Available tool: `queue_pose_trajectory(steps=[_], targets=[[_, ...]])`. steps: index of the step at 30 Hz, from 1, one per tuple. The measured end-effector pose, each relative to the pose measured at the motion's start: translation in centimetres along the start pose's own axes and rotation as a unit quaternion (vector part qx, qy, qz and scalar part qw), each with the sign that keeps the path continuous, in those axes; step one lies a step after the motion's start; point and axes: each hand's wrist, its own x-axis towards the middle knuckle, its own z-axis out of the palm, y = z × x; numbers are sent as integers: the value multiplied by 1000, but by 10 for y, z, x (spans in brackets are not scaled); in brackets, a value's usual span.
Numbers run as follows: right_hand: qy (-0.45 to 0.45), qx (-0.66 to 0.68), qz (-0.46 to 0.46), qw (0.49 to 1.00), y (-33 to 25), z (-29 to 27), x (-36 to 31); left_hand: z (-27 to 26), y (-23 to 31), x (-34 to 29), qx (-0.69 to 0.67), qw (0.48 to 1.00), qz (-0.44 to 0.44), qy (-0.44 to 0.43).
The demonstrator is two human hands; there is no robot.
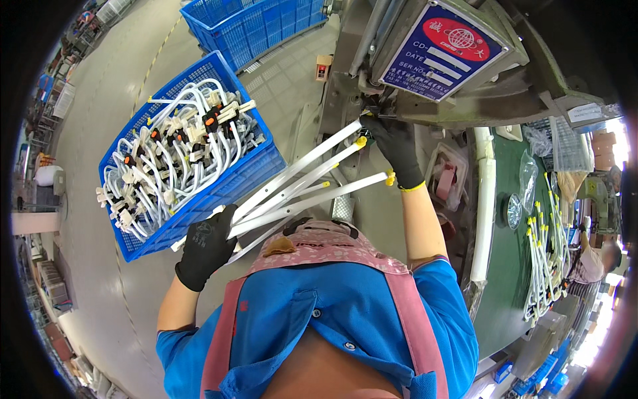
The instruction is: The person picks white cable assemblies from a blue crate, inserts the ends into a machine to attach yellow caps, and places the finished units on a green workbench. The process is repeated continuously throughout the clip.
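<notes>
The left black-gloved hand (207, 246) grasps the fanned, smooth white tubes (332, 195), drilled and fitted with yellow end pieces (390, 177), beside a blue perforated plastic crate (246, 176). The right black-gloved hand (395, 149) meets one upper tube end; hidden fingertips leave its grip uncertain. Caution: uneven holding could let tubes slip; machine (531, 100) movement could pinch fingers.

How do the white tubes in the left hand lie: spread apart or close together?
Spread apart: the white tubes fan out from the left hand, with clear gaps between their far ends near the right hand.
</notes>
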Motion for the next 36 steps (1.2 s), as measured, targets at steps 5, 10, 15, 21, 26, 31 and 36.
queue_pose_trajectory(steps=[5, 10, 15, 21, 26, 31, 36], targets=[[22, 127, 77, 989, -13, 1, 6, 27, -6, 0, -20, 1000, -12, -19], [23, 183, 129, 974, -14, -2, 6, 35, -2, -2, -8, 999, -17, -34], [14, 219, 185, 958, -20, -18, -5, 36, -2, 1, -35, 999, 17, -27], [3, 328, 312, 892, -31, -24, -14, 36, 4, 6, -27, 998, -9, -56], [74, 449, 333, 826, -26, 3, -31, 38, 10, 10, -61, 998, 10, -21], [96, 513, 387, 761, -21, 6, -34, 41, 15, 6, -57, 997, -15, -40], [44, 267, 218, 938, -40, -13, -24, 32, 13, 3, -55, 998, -9, 0]])
